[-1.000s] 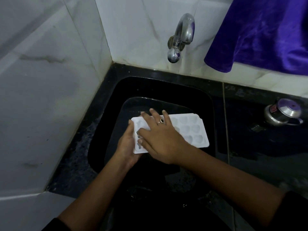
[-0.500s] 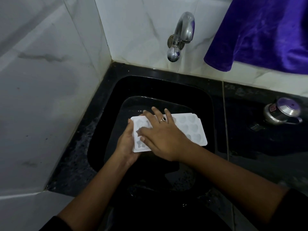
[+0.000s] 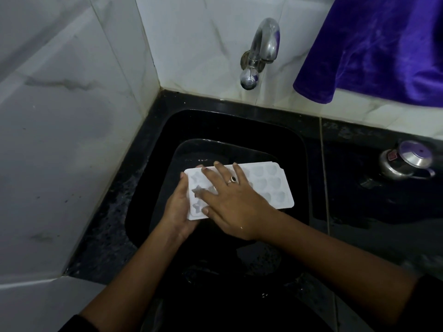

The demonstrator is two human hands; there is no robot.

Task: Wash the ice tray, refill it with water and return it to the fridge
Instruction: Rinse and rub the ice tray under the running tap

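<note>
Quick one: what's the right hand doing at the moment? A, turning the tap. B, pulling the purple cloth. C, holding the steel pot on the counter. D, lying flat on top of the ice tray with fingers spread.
D: the right hand, ring on one finger, lies spread across the ice tray over the black sink, while the left hand grips the tray's end.

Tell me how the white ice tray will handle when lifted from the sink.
The ice tray is probably light: the left hand grips just one end, the right hand lying flat on top. Likely fairly stiff, since its free end over the sink shows no sag. Smooth plastic, possibly wet, so it may slip.
</note>
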